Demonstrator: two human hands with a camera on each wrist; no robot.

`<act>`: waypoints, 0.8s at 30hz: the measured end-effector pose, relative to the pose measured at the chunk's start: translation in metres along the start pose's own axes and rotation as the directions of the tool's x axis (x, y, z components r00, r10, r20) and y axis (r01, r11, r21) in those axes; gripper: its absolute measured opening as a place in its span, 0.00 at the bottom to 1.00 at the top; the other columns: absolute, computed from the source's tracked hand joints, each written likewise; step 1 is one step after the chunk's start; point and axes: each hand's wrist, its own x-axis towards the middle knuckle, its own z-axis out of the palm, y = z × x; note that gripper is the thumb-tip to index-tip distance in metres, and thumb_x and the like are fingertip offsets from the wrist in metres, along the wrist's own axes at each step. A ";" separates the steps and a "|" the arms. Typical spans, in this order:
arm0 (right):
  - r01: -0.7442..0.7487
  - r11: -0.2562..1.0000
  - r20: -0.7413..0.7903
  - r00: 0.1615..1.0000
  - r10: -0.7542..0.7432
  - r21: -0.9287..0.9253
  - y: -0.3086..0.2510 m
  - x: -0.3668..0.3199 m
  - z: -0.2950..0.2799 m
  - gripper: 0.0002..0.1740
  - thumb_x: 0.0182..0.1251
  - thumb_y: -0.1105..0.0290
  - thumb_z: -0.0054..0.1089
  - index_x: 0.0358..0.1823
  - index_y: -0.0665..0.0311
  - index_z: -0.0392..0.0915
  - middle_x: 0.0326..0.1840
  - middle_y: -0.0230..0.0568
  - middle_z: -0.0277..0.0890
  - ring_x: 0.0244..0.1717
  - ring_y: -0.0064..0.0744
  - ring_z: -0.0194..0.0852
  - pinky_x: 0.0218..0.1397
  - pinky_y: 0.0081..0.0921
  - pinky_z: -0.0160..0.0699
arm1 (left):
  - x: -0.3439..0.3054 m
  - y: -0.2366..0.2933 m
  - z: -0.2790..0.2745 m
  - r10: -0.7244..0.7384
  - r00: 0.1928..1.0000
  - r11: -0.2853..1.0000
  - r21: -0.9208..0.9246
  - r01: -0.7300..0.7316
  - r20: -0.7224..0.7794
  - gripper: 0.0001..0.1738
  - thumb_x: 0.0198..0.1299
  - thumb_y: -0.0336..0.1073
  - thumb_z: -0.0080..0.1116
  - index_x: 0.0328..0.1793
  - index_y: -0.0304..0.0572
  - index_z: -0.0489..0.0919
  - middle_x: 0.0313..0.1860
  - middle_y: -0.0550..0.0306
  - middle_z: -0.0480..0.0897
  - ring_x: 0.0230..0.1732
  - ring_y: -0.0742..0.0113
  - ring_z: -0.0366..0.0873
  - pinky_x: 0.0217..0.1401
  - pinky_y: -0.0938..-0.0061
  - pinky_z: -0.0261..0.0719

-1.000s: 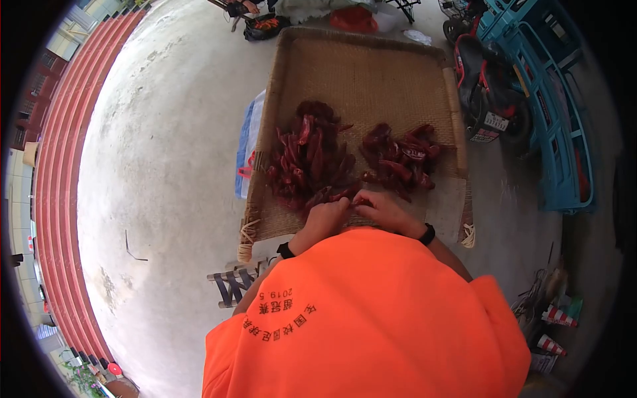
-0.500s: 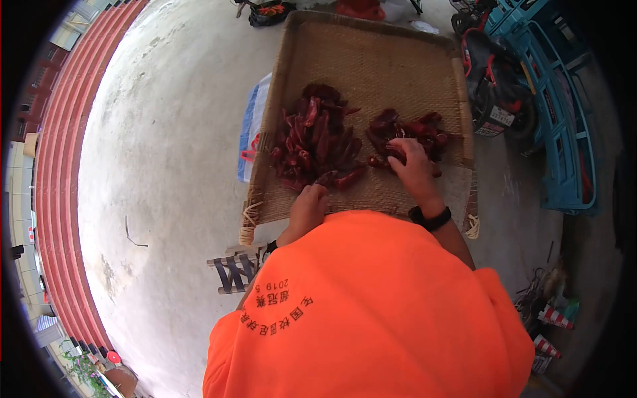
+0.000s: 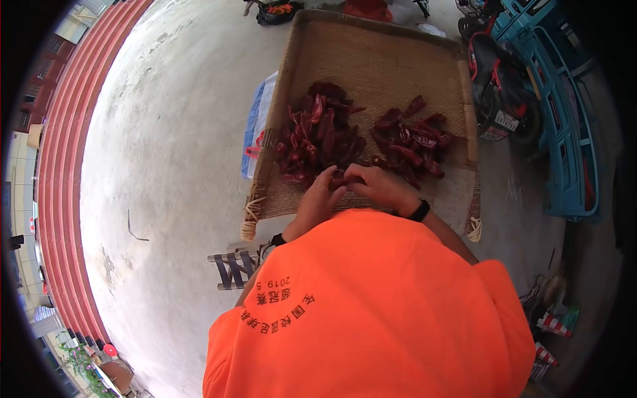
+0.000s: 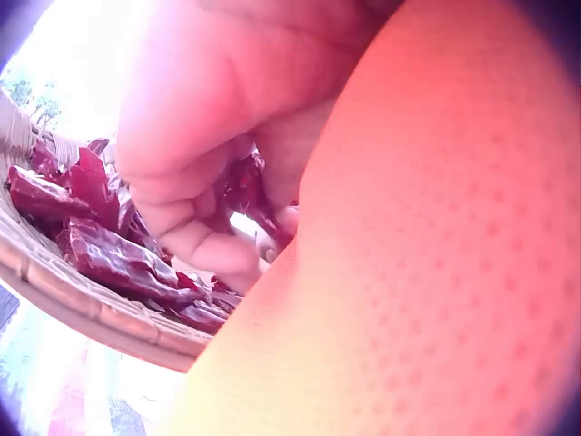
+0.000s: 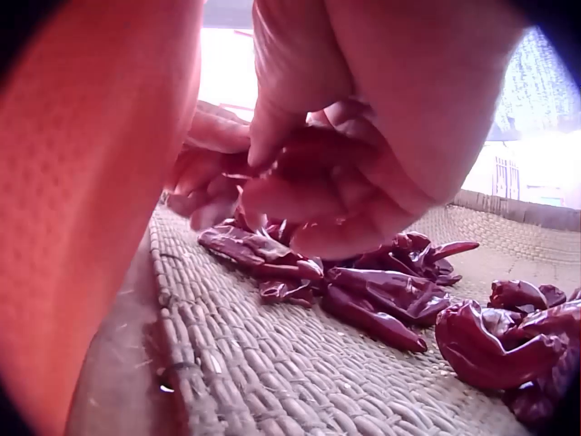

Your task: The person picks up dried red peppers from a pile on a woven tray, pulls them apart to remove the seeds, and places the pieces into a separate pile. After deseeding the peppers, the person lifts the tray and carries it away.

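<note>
Dark red dried peppers lie on a woven tray (image 3: 378, 60) in two heaps, a larger left heap (image 3: 318, 136) and a smaller right heap (image 3: 415, 142). Close together at the tray's near edge, my left hand (image 3: 317, 201) and right hand (image 3: 385, 189) meet on one pepper. In the right wrist view, the right hand (image 5: 363, 118) pinches that pepper (image 5: 318, 153) between thumb and curled fingers. The left wrist view has the left hand's fingers (image 4: 195, 213) curled round a pepper (image 4: 247, 186); its tip is partly hidden by the hand.
A blue and white bag (image 3: 255, 132) stands against the tray's left side. Right of the tray are a red and black motorbike (image 3: 494, 86) and blue crates (image 3: 564, 126). A strapped stool (image 3: 232, 270) sits near the tray's lower left corner.
The right hand reached to the right heap, then came back left to the left hand. A pepper now stands out at the top of the right heap. The left hand has moved slightly up and right.
</note>
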 end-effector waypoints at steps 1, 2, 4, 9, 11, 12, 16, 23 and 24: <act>-0.032 0.999 0.026 0.999 0.031 0.009 -0.004 0.001 0.001 0.10 0.67 0.65 0.63 0.42 0.64 0.76 0.36 0.42 0.83 0.39 0.36 0.82 0.43 0.30 0.77 | 0.002 0.000 0.001 0.003 1.000 0.997 -0.073 -0.001 0.028 0.11 0.65 0.34 0.59 0.51 0.38 0.76 0.38 0.46 0.83 0.43 0.45 0.83 0.45 0.60 0.79; -0.063 0.998 0.052 0.997 0.062 0.017 -0.006 0.001 0.001 0.10 0.68 0.65 0.62 0.42 0.65 0.77 0.36 0.42 0.83 0.38 0.33 0.83 0.42 0.28 0.77 | 0.003 0.000 0.001 0.017 1.000 0.999 -0.043 -0.016 0.024 0.10 0.65 0.34 0.59 0.49 0.38 0.77 0.37 0.45 0.83 0.42 0.45 0.83 0.44 0.60 0.79; -0.042 0.996 0.010 0.999 0.042 0.079 -0.001 -0.001 -0.002 0.11 0.67 0.65 0.63 0.43 0.65 0.79 0.36 0.40 0.83 0.39 0.27 0.81 0.43 0.27 0.76 | 0.004 0.005 -0.001 0.046 0.999 0.999 0.018 -0.046 0.018 0.08 0.66 0.33 0.58 0.46 0.38 0.77 0.35 0.44 0.83 0.40 0.45 0.83 0.42 0.61 0.78; -0.019 0.991 -0.019 1.000 0.022 0.132 0.013 -0.013 -0.008 0.11 0.67 0.67 0.63 0.44 0.67 0.81 0.36 0.36 0.83 0.38 0.21 0.78 0.43 0.24 0.76 | 0.003 0.019 -0.004 -0.063 0.998 0.998 0.026 0.062 0.027 0.07 0.66 0.34 0.58 0.44 0.37 0.77 0.38 0.43 0.83 0.41 0.44 0.83 0.41 0.61 0.78; -0.041 0.995 -0.041 0.998 0.045 0.089 0.013 -0.018 -0.014 0.10 0.67 0.67 0.63 0.43 0.67 0.81 0.36 0.35 0.83 0.38 0.20 0.78 0.43 0.24 0.75 | 0.004 0.021 -0.003 -0.035 0.999 0.997 0.072 0.033 0.018 0.08 0.66 0.35 0.58 0.46 0.38 0.77 0.39 0.44 0.84 0.42 0.44 0.83 0.41 0.61 0.78; -0.043 0.995 -0.052 0.998 0.048 0.091 0.012 -0.019 -0.017 0.10 0.66 0.67 0.63 0.43 0.67 0.81 0.35 0.36 0.83 0.38 0.21 0.78 0.43 0.24 0.75 | 0.005 0.019 -0.001 0.014 1.000 0.994 0.104 -0.016 0.012 0.08 0.66 0.35 0.57 0.46 0.39 0.77 0.40 0.44 0.84 0.43 0.44 0.83 0.42 0.60 0.78; -0.076 0.997 -0.157 0.985 0.070 -0.031 0.021 -0.027 -0.039 0.11 0.63 0.67 0.66 0.42 0.67 0.80 0.33 0.38 0.82 0.35 0.29 0.79 0.41 0.28 0.76 | 0.006 0.024 0.006 0.093 0.995 0.992 0.086 -0.089 -0.044 0.09 0.66 0.35 0.56 0.49 0.40 0.77 0.42 0.45 0.84 0.45 0.44 0.83 0.44 0.58 0.78; -0.389 0.576 -0.638 0.697 -0.326 -0.719 0.028 -0.033 -0.084 0.17 0.59 0.70 0.67 0.50 0.59 0.77 0.50 0.41 0.78 0.55 0.47 0.74 0.54 0.37 0.75 | 0.011 0.000 0.001 0.080 0.994 0.988 0.125 -0.088 0.069 0.08 0.65 0.32 0.55 0.49 0.42 0.78 0.43 0.45 0.83 0.47 0.44 0.82 0.47 0.58 0.78; -0.331 0.657 -0.626 0.728 -0.279 -0.678 0.031 -0.026 -0.082 0.18 0.59 0.71 0.67 0.51 0.58 0.77 0.53 0.40 0.76 0.57 0.47 0.72 0.57 0.38 0.74 | 0.011 -0.002 0.002 0.080 0.993 0.990 0.113 -0.090 0.089 0.08 0.65 0.32 0.55 0.49 0.42 0.78 0.43 0.45 0.83 0.47 0.44 0.82 0.47 0.58 0.78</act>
